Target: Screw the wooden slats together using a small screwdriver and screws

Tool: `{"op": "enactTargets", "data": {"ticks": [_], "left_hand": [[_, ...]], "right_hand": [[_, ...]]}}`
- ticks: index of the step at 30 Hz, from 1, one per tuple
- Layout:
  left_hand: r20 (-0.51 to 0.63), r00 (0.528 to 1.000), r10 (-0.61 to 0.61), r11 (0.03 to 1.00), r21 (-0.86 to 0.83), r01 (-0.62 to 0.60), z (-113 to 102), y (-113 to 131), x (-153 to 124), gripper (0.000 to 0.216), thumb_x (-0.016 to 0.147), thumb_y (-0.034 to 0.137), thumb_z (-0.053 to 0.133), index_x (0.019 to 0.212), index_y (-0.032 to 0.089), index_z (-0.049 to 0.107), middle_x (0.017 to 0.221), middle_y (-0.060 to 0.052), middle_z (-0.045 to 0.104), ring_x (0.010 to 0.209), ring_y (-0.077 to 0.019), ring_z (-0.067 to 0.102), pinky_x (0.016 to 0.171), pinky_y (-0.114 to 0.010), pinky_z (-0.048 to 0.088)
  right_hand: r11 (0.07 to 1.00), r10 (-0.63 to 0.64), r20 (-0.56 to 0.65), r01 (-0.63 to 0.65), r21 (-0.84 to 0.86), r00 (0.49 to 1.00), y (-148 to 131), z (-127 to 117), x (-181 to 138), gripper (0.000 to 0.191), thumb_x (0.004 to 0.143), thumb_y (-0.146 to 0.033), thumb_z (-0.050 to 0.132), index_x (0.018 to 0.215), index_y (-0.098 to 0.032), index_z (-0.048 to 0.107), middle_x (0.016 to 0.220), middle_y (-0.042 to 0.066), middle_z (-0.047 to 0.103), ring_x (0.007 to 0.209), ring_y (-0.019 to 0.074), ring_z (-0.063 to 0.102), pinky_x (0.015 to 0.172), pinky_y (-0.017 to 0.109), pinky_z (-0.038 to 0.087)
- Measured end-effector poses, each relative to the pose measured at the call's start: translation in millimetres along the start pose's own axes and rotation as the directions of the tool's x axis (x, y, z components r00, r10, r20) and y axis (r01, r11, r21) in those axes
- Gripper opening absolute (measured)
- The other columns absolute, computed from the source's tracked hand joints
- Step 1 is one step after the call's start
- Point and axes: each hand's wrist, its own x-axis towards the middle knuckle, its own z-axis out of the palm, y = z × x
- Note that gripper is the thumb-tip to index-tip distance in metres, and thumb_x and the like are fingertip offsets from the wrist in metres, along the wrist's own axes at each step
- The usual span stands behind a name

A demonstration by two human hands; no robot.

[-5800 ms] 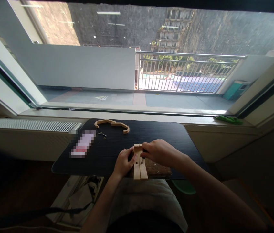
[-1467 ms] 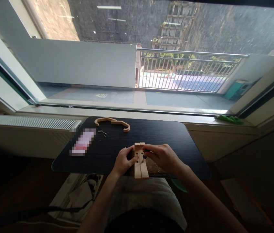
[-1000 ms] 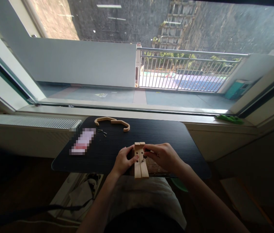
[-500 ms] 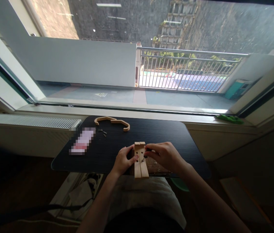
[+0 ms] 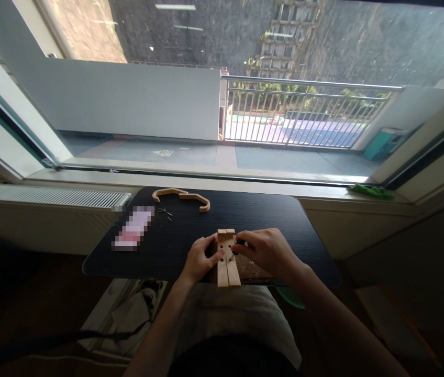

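Observation:
A pale wooden piece (image 5: 228, 275) made of two strips side by side, with several dark holes and a raised far end, is at the table's near edge. My left hand (image 5: 199, 259) grips it from the left, thumb on its upper face. On the other side, my right hand (image 5: 265, 248) pinches a small black tool (image 5: 235, 253), perhaps a short screwdriver; its kind is not clear. The thin tip points down at a hole in the right strip. Fingers hide much of this tool. Under the wood lies a brown board or block (image 5: 251, 268).
Two curved wooden hooks (image 5: 200, 199) lie at the back of the black table (image 5: 269, 214). Several screws (image 5: 164, 211) are near them, beside a blurred pinkish sheet (image 5: 134, 228). A window sill (image 5: 245, 187) borders the far side; a green cloth (image 5: 370, 191) rests on it.
My right hand has shifted very slightly, its fingers turning a little around the black tool. My left hand and the wooden piece stay in place.

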Motion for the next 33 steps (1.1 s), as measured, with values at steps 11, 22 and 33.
{"op": "enactTargets", "data": {"ticks": [11,22,33], "left_hand": [[0.028,1.0,-0.013,1.0,0.013,0.013,-2.6,4.0,0.3,0.046,0.076,0.04,0.066,0.118,0.021,0.066,0.116,-0.007,0.072,0.113,-0.0291,0.063,0.107,-0.048,0.042],[0.037,0.999,0.003,1.0,0.022,-0.004,-0.3,2.6,-0.5,0.048,0.078,0.041,0.063,0.12,0.018,0.065,0.116,-0.009,0.071,0.112,-0.0288,0.064,0.107,-0.048,0.042],[0.017,1.0,0.016,0.999,0.034,-0.017,-1.0,1.6,-0.2,0.045,0.077,0.037,0.065,0.118,0.02,0.066,0.115,-0.008,0.072,0.111,-0.0282,0.064,0.107,-0.047,0.043]], "right_hand": [[0.994,0.034,0.126,-0.02,-0.111,0.991,-7.0,-8.5,8.7,0.029,0.092,-0.046,0.056,0.083,-0.02,0.066,0.065,0.003,0.07,0.054,0.0152,0.06,0.052,0.029,0.018],[0.966,0.104,0.245,-0.039,-0.256,0.964,-12.0,-12.0,17.6,0.036,0.098,-0.047,0.044,0.086,-0.02,0.064,0.066,0.004,0.069,0.059,0.0171,0.063,0.053,0.03,0.018],[0.952,0.179,0.367,-0.068,-0.297,0.913,-23.2,-24.5,28.0,0.046,0.1,-0.046,0.035,0.085,-0.02,0.071,0.071,0.007,0.072,0.067,0.0186,0.067,0.056,0.027,0.028]]}}
